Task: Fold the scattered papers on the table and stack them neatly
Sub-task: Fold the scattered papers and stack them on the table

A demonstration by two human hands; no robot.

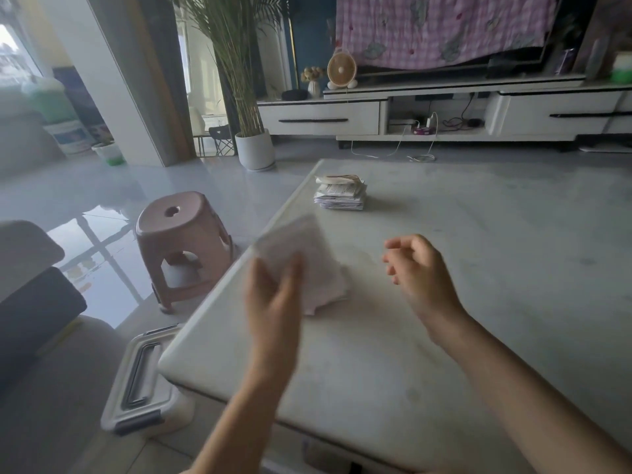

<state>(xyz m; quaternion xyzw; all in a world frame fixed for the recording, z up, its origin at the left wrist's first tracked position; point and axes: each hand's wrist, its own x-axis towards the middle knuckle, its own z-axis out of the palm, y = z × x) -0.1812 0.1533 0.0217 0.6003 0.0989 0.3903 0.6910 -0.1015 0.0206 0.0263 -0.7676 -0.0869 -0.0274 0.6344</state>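
Step in hand: one sheet being handled, partway through the fold-and-stack cycle. My left hand [273, 295] pinches a white paper [307, 254] near the left edge of the marble table [496, 285]. The upper part of the sheet is raised and its lower part seems to rest on the tabletop. Motion blur is heavy here, so I cannot tell whether it is already creased. My right hand [417, 268] hovers apart to the right of the sheet with its fingers loosely curled, holding nothing and not touching the paper. The stack of folded papers [340, 195] sits farther out on the table, well apart from both hands, with its top piece slightly lifted and askew. Judgement: the task is well along, as no other loose sheets are visible. Next move calls for bringing the right hand in to pin or crease the sheet — edges matched first — then carrying it to the stack and squaring it on top.
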